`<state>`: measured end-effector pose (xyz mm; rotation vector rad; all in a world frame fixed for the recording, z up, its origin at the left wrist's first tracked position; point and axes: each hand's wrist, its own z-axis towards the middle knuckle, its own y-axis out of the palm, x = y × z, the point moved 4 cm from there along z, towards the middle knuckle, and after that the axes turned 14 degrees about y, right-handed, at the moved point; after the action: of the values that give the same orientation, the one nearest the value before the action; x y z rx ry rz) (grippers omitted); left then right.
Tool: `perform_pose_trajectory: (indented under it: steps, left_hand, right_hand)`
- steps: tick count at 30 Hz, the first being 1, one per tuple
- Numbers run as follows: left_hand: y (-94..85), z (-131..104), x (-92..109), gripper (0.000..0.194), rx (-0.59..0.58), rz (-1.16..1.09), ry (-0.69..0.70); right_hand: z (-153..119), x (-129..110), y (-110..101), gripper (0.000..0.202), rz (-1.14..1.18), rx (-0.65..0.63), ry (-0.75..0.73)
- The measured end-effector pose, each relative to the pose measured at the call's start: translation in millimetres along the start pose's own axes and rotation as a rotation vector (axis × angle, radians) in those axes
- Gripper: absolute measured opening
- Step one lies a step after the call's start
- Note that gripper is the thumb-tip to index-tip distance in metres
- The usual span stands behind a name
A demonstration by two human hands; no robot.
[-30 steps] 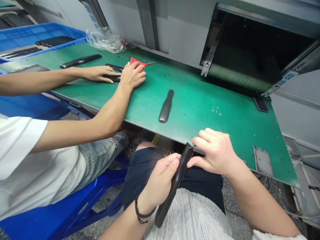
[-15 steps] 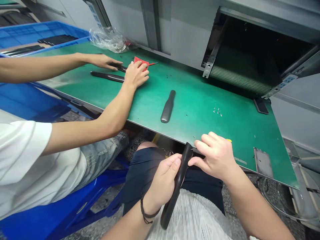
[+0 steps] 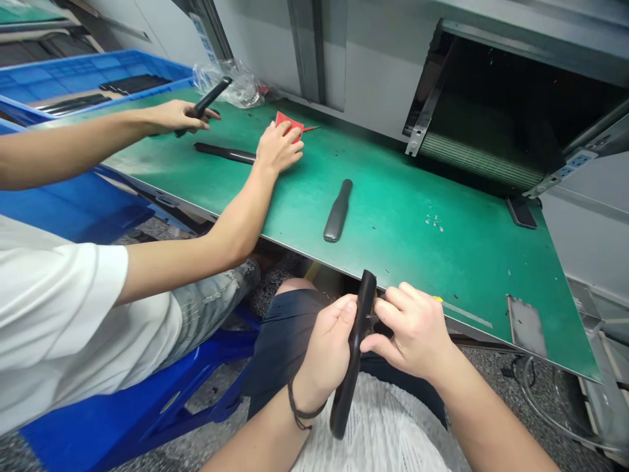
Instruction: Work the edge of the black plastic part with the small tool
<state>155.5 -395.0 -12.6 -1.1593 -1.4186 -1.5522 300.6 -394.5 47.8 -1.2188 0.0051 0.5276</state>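
Over the lap | left hand (image 3: pixel 328 347) grasps black handle (image 3: pixel 352 357) | right hand (image 3: pixel 415 331) pinches it | no legible writing

Left hand (image 3: pixel 328 347) raised over the lap, near centre of the scene, palm turned inward to the right, fingers (image 3: pixel 344 313) curled and thumb pressed round a dark elongated piece (image 3: pixel 354 351), gripping it about mid-length. Left wrist bent slightly back, dark cord band round it; left forearm entering from the near edge, angled up and to the right. Right hand (image 3: pixel 411 328) just right of the left, knuckles up, fingers bunched, thumb and forefinger pinched close against the far part of the same piece. Right forearm running in from the near right corner, bare, angled up and to the left. Hands almost touching.
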Motion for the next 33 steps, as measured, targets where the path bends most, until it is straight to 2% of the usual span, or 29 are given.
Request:
perform_pose_trajectory:
  steps: [7,12,23,33]
  left_hand:
    - [-5.2,8,2,0.05,0.107,-0.034,0.007]
    - [-7.5,10,3,0.051,0.133,-0.083,-0.003]
    - [-1.0,12,3,0.05,0.169,-0.169,-0.002]
    - [2.1,14,-4,0.05,0.202,-0.232,-0.012]
  right_hand:
    - [-10,-16,12,0.07,0.049,-0.046,-0.013]
    - [-15,-22,15,0.071,0.029,-0.064,-0.047]
    - [-19,-21,16,0.067,0.024,0.014,-0.066]
    - [-27,-18,22,0.066,0.027,0.007,-0.036]
